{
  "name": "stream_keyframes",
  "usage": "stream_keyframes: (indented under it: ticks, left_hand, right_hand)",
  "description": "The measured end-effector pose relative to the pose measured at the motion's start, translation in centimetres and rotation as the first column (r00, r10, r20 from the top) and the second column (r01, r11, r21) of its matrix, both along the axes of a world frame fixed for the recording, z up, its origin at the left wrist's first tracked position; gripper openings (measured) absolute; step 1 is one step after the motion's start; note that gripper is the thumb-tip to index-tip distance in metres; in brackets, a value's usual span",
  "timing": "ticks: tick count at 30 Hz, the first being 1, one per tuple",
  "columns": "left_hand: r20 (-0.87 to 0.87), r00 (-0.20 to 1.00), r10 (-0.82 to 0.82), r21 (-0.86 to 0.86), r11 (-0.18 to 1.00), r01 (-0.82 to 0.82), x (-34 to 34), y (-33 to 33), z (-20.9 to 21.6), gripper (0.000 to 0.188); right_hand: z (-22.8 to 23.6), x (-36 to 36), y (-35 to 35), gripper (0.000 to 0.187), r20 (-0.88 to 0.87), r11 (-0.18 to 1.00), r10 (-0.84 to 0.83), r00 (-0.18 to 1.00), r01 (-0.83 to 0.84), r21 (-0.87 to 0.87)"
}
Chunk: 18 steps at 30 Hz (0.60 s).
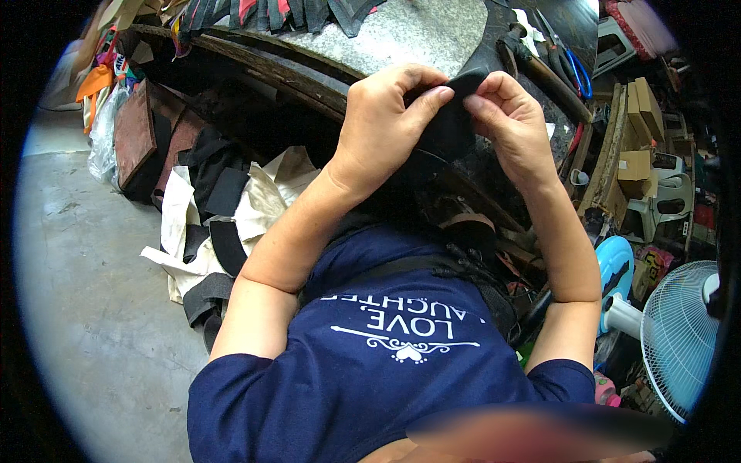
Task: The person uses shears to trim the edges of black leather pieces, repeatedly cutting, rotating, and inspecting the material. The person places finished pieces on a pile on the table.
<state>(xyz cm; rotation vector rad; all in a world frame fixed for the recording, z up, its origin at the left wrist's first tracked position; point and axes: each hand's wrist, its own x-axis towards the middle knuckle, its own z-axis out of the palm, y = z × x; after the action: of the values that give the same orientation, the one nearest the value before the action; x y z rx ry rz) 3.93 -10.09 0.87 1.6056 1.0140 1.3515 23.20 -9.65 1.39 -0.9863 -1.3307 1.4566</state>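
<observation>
Pinching the upper edge of a black piece of material [454, 116] between thumb and fingers, the left hand [384, 119] and right hand [513, 130] sit close together but apart, about equally near it. The piece lies between them, just short of the workbench [417, 40], its visible length slanting downward from the fingertips; its lower end blends into shadow.

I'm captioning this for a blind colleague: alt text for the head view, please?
A person's left hand and right hand pinch a black piece before a pale grey slab. Black and off-white scraps lie at left; a fan is at lower right.
</observation>
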Motion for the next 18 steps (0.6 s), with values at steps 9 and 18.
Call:
stream_keyframes:
  ticks: [9, 18]
  left_hand:
    - [-0.246, 0.963, 0.113, 0.332, 0.943, -0.026, 0.3, 0.6, -0.4, 0.015]
    - [-0.199, 0.979, 0.046, 0.116, 0.993, -0.023, 0.7, 0.7, -0.5, 0.015]
  right_hand:
    - [-1.0, 0.7, 0.0, 0.015, 0.148, 0.981, -0.022, 0.989, -0.007, 0.193]
    - [-1.6, 0.6, -0.1, 0.015, 0.172, 0.975, -0.033, 0.985, -0.005, 0.220]
